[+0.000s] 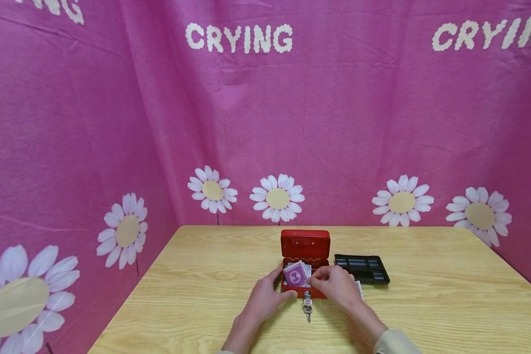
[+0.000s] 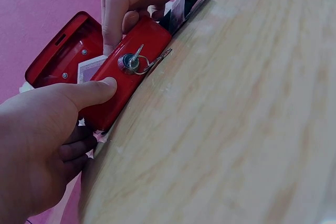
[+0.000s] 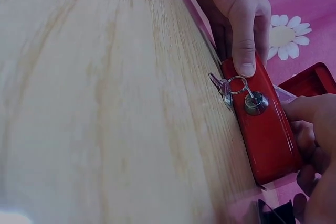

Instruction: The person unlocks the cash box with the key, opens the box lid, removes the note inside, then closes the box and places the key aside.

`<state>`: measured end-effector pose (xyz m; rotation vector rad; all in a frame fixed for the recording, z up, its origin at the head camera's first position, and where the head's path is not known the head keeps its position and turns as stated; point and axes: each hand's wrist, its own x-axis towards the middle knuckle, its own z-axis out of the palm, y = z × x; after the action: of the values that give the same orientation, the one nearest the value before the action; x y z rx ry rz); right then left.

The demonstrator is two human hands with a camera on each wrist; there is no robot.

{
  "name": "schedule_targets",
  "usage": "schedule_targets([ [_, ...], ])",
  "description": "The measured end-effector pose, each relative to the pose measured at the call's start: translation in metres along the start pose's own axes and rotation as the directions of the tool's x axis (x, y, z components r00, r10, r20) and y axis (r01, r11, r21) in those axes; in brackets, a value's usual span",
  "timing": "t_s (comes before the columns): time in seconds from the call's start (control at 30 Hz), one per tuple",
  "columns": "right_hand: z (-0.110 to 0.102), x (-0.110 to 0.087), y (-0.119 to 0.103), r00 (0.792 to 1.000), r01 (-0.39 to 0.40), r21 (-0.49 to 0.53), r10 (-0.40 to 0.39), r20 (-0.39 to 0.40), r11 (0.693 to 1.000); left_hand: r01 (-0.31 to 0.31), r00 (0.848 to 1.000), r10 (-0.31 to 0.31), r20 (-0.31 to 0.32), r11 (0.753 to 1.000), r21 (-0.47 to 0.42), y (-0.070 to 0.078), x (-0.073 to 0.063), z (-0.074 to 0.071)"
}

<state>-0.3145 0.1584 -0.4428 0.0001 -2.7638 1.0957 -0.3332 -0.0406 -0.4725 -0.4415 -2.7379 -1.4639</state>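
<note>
Note (image 1: 294, 274) lies in the box (image 3: 270, 145) between the 2 hands, just left of the right hand (image 1: 339, 284). That hand is drawn nearly together, thumb and finger pinching the note's edge. The left hand (image 1: 265, 295), spread partway, grips the box's left end, its thumb on the front. Keys (image 1: 308, 309) hang just right of that thumb; the tray (image 1: 361, 276) sits beyond the right hand, to its right.

Two hands (image 1: 265, 296) (image 1: 338, 286), one box (image 3: 273, 145), one tray (image 1: 362, 268), seemingly two keys (image 1: 308, 309), several notes (image 1: 295, 274).
</note>
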Motion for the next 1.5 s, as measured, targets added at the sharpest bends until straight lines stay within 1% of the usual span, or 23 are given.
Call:
schedule_targets([
  [0.2,0.001,0.0,0.001,1.0,-0.013,0.072,0.013,0.0,0.997,0.008,1.0,-0.008,-0.007,1.0,0.005,0.0,0.0,0.0],
  [0.4,-0.003,-0.001,0.001,0.999,0.031,0.135,-0.028,-0.026,0.99,0.002,1.0,-0.002,-0.009,1.0,0.021,0.0,0.0,-0.001],
  [0.5,-0.006,-0.002,0.001,0.999,0.033,0.164,-0.029,-0.024,0.986,0.0,1.0,0.0,-0.012,1.0,0.022,0.0,0.001,-0.001],
  [0.73,-0.014,-0.004,0.002,1.0,0.0,0.196,0.006,-0.029,0.981,0.01,1.0,-0.01,-0.015,1.0,0.017,0.0,0.0,-0.001],
  [0.9,-0.02,-0.006,0.005,0.999,0.001,0.209,0.007,-0.035,0.978,0.028,1.0,-0.028,-0.012,1.0,0.005,0.0,-0.001,0.0],
  [1.07,-0.027,-0.008,0.009,0.999,0.018,0.232,-0.009,-0.039,0.973,0.019,1.0,-0.019,-0.02,1.0,0.008,0.0,-0.001,-0.001],
  [1.3,-0.036,-0.01,0.013,0.999,0.012,0.265,-0.001,-0.044,0.964,-0.032,0.999,0.032,-0.017,0.999,0.015,0.0,-0.002,-0.002],
  [1.43,-0.041,-0.012,0.014,1.0,-0.004,0.277,0.013,-0.029,0.961,-0.038,0.999,0.039,-0.023,0.999,0.024,0.0,-0.002,-0.002],
  [1.5,-0.043,-0.014,0.014,1.0,-0.01,0.28,0.016,-0.022,0.96,-0.032,0.999,0.033,-0.022,0.999,0.029,0.0,-0.002,-0.002],
])
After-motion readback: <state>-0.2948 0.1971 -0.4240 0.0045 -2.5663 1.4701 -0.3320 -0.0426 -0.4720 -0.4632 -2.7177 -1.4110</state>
